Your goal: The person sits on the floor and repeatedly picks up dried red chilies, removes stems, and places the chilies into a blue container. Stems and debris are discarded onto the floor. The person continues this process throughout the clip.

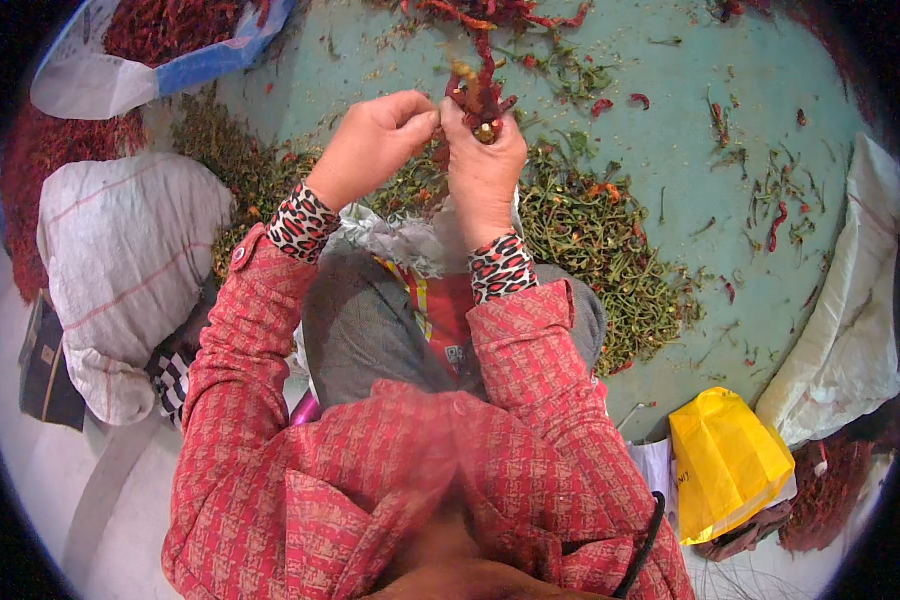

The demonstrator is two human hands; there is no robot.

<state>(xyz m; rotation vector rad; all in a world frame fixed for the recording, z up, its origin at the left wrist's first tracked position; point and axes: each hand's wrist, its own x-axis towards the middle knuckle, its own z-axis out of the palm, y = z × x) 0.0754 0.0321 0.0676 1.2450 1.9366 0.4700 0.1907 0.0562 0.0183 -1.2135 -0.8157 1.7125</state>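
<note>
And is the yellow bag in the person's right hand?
No, the right hand holds dried red peppers; the yellow bag is apart from it.

No wording can be made out with certainty. On the yellow bag, at the lower right of the frame, a short dark marking resembling lettering stands near the left edge, turned sideways and too small to read. Near the center of the frame, the red and yellow packaging bears a small pale square patterned like a scannable code, its detail too coarse to decipher.
</note>
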